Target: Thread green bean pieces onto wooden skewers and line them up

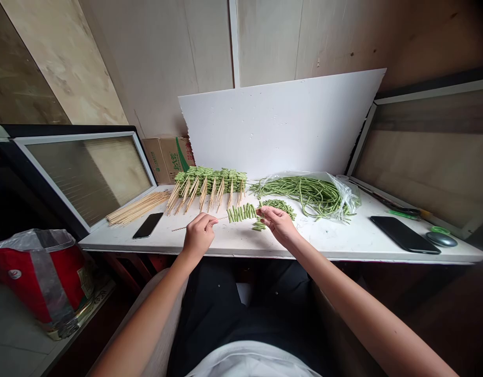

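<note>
My left hand (199, 231) is closed around a thin wooden skewer (179, 229), which sticks out to the left of it. Along the skewer, between my two hands, sits a row of short green bean pieces (242, 212). My right hand (278, 224) pinches at the far right end of that row, and its fingertips hide what exactly they grip, probably a bean piece at the tip. Behind and beside my right hand lies a heap of cut bean pieces (282, 205). A few more pieces (259, 225) rest on the table just left of it.
On the white table (225, 245) stand stacked finished bean skewers (210, 180), loose bare skewers (137, 208) and a plastic bag of long beans (312, 191). One phone (147, 225) lies left, another (404, 234) right, near a mouse (441, 239). A red bag (37, 272) stands lower left.
</note>
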Motion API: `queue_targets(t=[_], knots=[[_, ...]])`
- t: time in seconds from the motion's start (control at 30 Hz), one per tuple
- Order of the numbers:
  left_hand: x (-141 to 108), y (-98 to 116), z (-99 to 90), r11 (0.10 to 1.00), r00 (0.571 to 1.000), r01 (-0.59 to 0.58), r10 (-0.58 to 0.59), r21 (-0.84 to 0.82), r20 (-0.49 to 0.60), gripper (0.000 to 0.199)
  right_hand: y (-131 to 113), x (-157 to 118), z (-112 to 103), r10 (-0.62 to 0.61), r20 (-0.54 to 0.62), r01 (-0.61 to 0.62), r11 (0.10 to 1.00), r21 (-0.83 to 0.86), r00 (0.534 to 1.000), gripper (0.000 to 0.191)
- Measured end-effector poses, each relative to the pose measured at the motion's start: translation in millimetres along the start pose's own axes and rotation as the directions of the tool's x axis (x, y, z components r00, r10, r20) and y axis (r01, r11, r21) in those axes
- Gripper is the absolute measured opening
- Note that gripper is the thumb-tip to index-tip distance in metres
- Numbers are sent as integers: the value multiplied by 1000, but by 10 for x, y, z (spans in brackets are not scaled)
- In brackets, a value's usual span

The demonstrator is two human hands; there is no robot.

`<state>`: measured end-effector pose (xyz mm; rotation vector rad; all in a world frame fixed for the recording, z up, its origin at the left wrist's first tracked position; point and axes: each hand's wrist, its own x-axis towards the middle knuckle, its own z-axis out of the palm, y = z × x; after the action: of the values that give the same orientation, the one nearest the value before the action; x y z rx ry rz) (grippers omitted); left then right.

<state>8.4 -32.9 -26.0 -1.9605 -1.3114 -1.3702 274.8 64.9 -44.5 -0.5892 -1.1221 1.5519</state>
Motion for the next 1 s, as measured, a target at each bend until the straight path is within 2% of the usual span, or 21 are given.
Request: queue_targets(t=[0.37, 0.63, 1.0], knots=[[-23, 32, 22, 1000, 1000, -14, 14, 15, -18, 26, -6, -21, 60, -1, -21, 2, 1000, 25, 1000, 28], [-41, 29, 34, 1000, 1000, 2, -2, 7, -4, 26, 38, -8, 36, -33, -22, 32, 999, -25, 999, 30], [-37, 6, 39, 1000, 1000, 13, -13, -2, -5, 28, -10, -83, 130, -47, -43, 44, 997, -59, 998, 30]])
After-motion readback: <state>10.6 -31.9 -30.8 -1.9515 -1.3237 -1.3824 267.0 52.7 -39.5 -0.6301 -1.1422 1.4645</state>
